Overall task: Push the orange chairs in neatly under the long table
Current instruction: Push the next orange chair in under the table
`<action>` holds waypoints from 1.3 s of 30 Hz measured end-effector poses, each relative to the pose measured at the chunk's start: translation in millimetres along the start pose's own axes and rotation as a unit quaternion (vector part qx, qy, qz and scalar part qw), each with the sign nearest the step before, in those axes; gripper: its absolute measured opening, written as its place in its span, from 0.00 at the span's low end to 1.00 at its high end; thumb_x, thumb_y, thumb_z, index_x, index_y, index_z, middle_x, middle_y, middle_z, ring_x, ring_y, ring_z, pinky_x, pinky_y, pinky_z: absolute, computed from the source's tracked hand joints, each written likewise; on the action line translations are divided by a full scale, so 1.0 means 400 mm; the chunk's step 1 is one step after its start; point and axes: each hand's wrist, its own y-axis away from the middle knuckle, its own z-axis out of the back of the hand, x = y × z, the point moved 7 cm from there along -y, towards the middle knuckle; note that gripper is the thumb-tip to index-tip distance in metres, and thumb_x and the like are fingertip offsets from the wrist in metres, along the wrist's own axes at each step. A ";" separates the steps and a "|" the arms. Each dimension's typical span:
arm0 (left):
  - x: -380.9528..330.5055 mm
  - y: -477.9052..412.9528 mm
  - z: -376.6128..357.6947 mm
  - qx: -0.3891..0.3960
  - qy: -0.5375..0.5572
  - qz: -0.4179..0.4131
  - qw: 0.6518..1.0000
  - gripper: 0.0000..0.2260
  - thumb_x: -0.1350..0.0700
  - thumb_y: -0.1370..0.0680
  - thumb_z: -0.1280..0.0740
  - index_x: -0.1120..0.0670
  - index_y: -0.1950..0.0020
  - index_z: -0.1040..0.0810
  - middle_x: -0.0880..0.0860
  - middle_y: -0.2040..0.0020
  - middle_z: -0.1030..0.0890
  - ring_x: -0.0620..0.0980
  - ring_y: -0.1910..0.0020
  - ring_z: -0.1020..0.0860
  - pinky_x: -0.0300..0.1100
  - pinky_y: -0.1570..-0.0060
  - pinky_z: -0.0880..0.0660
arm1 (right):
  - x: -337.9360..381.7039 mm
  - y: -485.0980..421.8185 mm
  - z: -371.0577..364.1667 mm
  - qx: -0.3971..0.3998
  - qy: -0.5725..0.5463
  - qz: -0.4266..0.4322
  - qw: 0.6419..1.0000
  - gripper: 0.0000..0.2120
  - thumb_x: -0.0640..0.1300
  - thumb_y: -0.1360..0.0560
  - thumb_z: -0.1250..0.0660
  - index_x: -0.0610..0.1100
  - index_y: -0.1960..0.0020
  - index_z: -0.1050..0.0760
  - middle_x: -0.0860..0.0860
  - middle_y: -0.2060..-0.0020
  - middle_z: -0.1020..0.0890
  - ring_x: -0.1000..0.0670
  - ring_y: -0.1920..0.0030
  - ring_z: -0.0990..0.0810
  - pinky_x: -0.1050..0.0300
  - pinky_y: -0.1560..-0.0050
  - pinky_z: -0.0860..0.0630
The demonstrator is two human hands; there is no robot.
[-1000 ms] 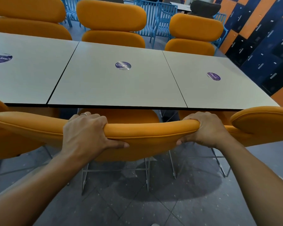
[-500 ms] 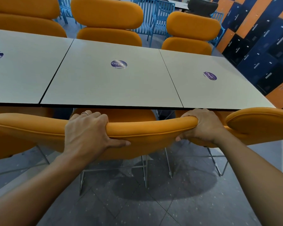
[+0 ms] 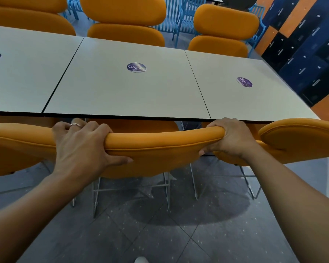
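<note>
The long white counter spans the view in joined panels. At its near edge stands an orange chair, its seat tucked partly beneath; how far under cannot be judged. Both forearms extend forward, wrists level. The left hand wraps the backrest's top rim, fingers curled over, thumb pressed along the rear face. The right hand clamps the rim's right end, fingers folded over it. A ring sits on a left finger.
</note>
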 end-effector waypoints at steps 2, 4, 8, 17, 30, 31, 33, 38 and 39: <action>0.026 -0.003 -0.007 0.001 0.001 0.009 1.000 0.38 0.17 0.42 0.47 0.47 0.53 0.25 0.50 0.57 0.22 0.57 0.53 0.26 0.57 0.46 0.36 | 0.001 -0.004 -0.001 -0.003 0.005 -0.001 1.000 0.42 0.79 0.55 0.30 0.61 0.45 0.22 0.59 0.52 0.20 0.52 0.48 0.25 0.49 0.48 0.27; 0.043 -0.016 -0.011 0.003 0.002 -0.002 1.000 0.39 0.16 0.44 0.48 0.47 0.56 0.26 0.49 0.59 0.23 0.57 0.53 0.27 0.57 0.48 0.33 | 0.007 -0.011 -0.002 -0.007 0.002 -0.004 1.000 0.43 0.79 0.55 0.31 0.60 0.45 0.21 0.59 0.52 0.20 0.52 0.49 0.24 0.50 0.48 0.26; 0.073 -0.034 -0.003 -0.001 -0.021 -0.014 1.000 0.38 0.16 0.45 0.47 0.47 0.57 0.26 0.48 0.60 0.23 0.57 0.53 0.26 0.56 0.49 0.34 | 0.034 -0.016 -0.010 -0.027 0.003 -0.002 1.000 0.42 0.79 0.56 0.31 0.59 0.47 0.21 0.58 0.53 0.19 0.52 0.50 0.24 0.51 0.51 0.26; 0.075 -0.012 -0.003 -0.008 0.013 0.023 1.000 0.36 0.15 0.46 0.47 0.46 0.63 0.30 0.46 0.65 0.29 0.51 0.60 0.31 0.54 0.50 0.35 | 0.038 -0.005 -0.020 -0.015 0.007 0.005 1.000 0.38 0.75 0.52 0.24 0.59 0.46 0.21 0.57 0.53 0.20 0.50 0.49 0.24 0.47 0.47 0.25; 0.072 -0.019 -0.012 -0.003 0.002 0.006 1.000 0.36 0.14 0.46 0.49 0.46 0.65 0.32 0.46 0.67 0.29 0.51 0.63 0.31 0.51 0.54 0.33 | 0.032 -0.003 -0.015 -0.008 0.009 -0.014 1.000 0.39 0.75 0.54 0.25 0.60 0.46 0.21 0.58 0.52 0.20 0.51 0.49 0.24 0.48 0.47 0.24; 0.074 -0.022 -0.013 0.000 -0.003 0.004 1.000 0.36 0.14 0.46 0.49 0.46 0.65 0.32 0.46 0.67 0.29 0.51 0.63 0.31 0.52 0.54 0.33 | 0.033 -0.004 -0.015 -0.010 0.006 -0.017 1.000 0.41 0.77 0.55 0.28 0.60 0.46 0.21 0.58 0.52 0.20 0.51 0.49 0.24 0.48 0.47 0.24; 0.078 -0.026 -0.013 0.003 -0.010 0.000 1.000 0.36 0.14 0.47 0.49 0.46 0.65 0.32 0.45 0.66 0.30 0.50 0.62 0.31 0.52 0.53 0.34 | 0.036 -0.002 -0.015 -0.014 0.002 -0.017 1.000 0.39 0.75 0.54 0.25 0.59 0.47 0.21 0.58 0.52 0.19 0.51 0.49 0.23 0.48 0.48 0.24; 0.092 -0.015 -0.005 0.000 -0.013 -0.001 1.000 0.36 0.15 0.47 0.49 0.46 0.64 0.31 0.46 0.65 0.28 0.50 0.60 0.31 0.53 0.52 0.36 | 0.055 0.018 -0.019 -0.030 0.008 -0.013 0.999 0.34 0.68 0.48 0.18 0.58 0.46 0.20 0.58 0.53 0.20 0.52 0.51 0.23 0.52 0.51 0.26; 0.093 -0.010 -0.003 0.000 -0.013 0.000 1.000 0.37 0.15 0.46 0.49 0.46 0.63 0.30 0.46 0.65 0.28 0.50 0.60 0.31 0.53 0.52 0.36 | 0.056 0.022 -0.021 -0.033 0.009 -0.011 0.999 0.34 0.68 0.49 0.18 0.58 0.46 0.20 0.58 0.53 0.20 0.52 0.51 0.24 0.52 0.51 0.26</action>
